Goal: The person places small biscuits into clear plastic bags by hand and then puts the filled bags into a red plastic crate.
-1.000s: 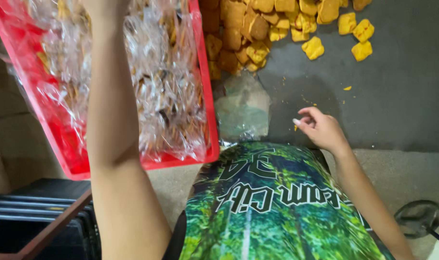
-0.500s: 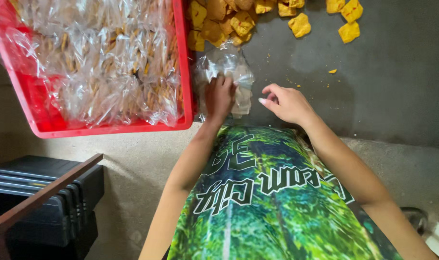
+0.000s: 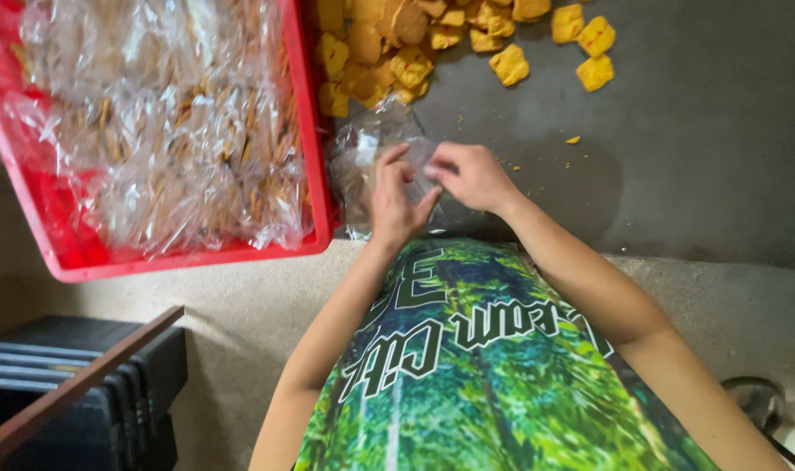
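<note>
Fingers (image 3: 395, 170) of both bent hands pinch the clear plastic bag (image 3: 362, 153) on the table.

Glossy crinkled clear plastic bag (image 3: 368, 161)

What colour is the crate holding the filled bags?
Red: the crate of clear bags, left of both hands, shows best in the head view.

Clear plastic bags (image 3: 362, 166) under both hands, filled clear packets (image 3: 162, 131) in red crate (image 3: 314, 157)
</note>
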